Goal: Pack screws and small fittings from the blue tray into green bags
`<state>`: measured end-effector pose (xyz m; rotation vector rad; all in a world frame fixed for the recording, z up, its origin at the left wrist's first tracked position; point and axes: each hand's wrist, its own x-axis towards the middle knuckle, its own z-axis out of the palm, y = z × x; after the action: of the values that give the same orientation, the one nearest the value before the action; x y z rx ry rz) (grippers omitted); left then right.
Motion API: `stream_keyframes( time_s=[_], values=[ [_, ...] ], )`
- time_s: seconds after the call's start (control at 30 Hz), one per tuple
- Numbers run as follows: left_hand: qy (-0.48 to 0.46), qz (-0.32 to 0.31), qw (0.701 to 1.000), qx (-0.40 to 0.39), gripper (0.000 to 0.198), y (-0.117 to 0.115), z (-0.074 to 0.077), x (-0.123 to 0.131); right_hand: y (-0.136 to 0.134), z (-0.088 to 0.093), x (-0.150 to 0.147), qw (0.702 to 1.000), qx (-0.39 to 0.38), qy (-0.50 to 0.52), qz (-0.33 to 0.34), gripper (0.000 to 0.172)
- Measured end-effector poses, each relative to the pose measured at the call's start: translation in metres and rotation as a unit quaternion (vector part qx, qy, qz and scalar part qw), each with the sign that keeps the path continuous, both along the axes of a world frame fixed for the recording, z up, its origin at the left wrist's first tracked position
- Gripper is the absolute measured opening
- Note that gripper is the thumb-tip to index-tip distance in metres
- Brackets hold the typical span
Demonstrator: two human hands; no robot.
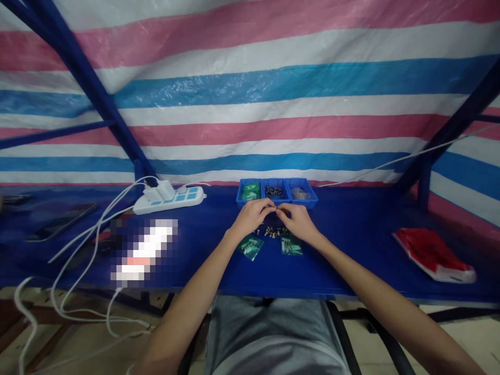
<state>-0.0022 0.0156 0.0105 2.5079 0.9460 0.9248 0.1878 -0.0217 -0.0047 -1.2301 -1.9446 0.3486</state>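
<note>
My left hand and my right hand meet fingertip to fingertip just in front of a blue three-part bin. Both are pinched closed, and whatever lies between the fingertips is too small to make out. Under them on the table are several loose small metal screws. One green bag of small metal parts lies below my left hand; another green bag is below my right. The bin holds green packets at left, dark screws in the middle and clear plastic pieces at right.
A white power strip with plugs and trailing white cables stands at left. Near it are a blurred-out bright object and a dark flat device. A red and white packet lies at right. Striped sheeting hangs behind the blue table.
</note>
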Motion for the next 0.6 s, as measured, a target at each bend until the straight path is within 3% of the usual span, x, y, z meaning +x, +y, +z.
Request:
stream_keyframes(
  time_s=[0.17,0.6],
  values=[
    [-0.021,-0.008,0.999,-0.046,0.019,-0.0018,0.001,0.0017,0.0011,0.0,0.0019,1.0,-0.008,0.002,0.001,0.021],
    [-0.023,-0.014,1.0,-0.004,0.018,-0.0016,-0.0041,0.0037,0.0034,-0.003,0.0038,1.0,-0.006,0.008,-0.009,0.029]
  ],
)
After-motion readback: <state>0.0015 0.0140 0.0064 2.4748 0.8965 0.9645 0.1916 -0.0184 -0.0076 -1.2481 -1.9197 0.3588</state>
